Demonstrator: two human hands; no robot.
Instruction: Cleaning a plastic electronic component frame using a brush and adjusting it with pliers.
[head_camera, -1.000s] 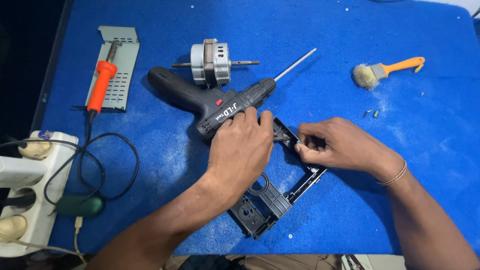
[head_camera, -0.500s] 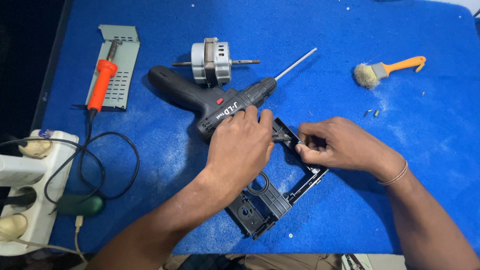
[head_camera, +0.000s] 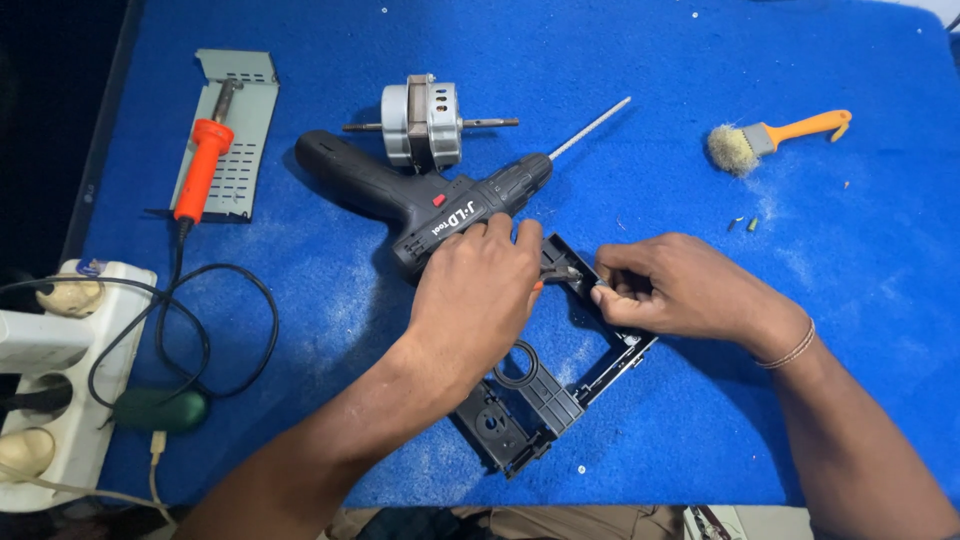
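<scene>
Blue felt covers the workbench (head_camera: 700, 400), on which a black plastic frame (head_camera: 545, 400) lies near the front edge. Its upper corner is pressed under the left hand (head_camera: 475, 300), fingers curled down over it, while the right hand (head_camera: 665, 290) is closed narrowly on a small part at the same corner. Just behind is laid a black cordless drill (head_camera: 420, 200), with a small motor (head_camera: 425, 125) beyond.
</scene>
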